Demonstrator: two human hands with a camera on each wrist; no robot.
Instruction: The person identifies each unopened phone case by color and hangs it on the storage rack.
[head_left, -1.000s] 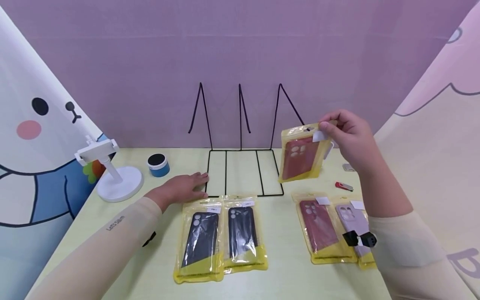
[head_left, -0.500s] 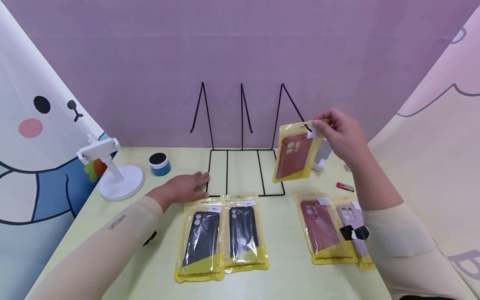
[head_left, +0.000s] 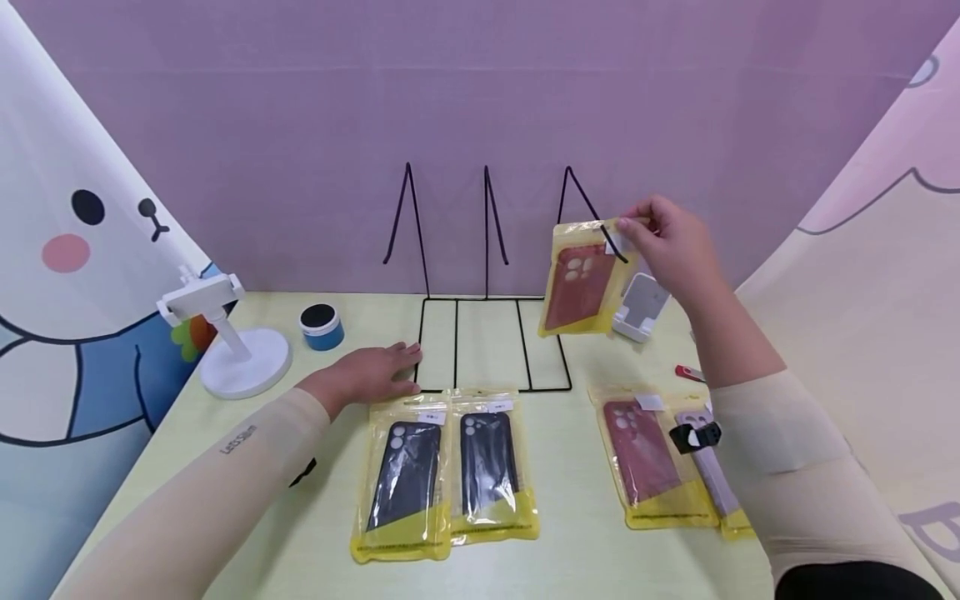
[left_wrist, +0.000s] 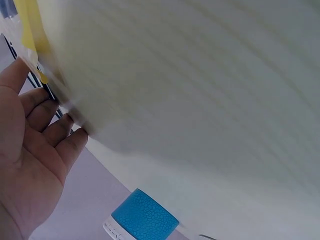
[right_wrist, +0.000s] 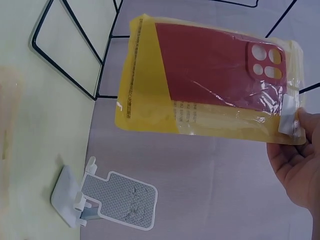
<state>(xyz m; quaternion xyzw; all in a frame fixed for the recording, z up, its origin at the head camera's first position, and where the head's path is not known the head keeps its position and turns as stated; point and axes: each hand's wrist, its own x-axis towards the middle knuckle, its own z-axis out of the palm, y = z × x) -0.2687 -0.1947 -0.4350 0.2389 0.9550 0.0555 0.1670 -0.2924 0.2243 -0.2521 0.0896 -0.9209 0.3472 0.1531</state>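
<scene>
- item one, your right hand (head_left: 667,250)?
- thumb and fingers pinching the top corner of one bagged red case (head_left: 581,287), raised above the pale tabletop (head_left: 572,483), at the right prong (head_left: 582,191) of the wire rack (head_left: 486,297). whether the prong threads the bag's hole: unclear.
- room around it?
- white phone stand (head_left: 643,305), just beyond the bag's right edge. below, tabletop running between two bagged dark cases (head_left: 405,471) and one bagged plum case (head_left: 641,450).
- item two, your left hand (head_left: 367,375)?
- fingers loosely extended, side by side, thumb apart, at the rack's left base edge.
- writing?
- "let's slim" on your left sleeve (head_left: 217,483). white labels (head_left: 431,418) on the bags, plus fine print on the one you hold: too small to read.
</scene>
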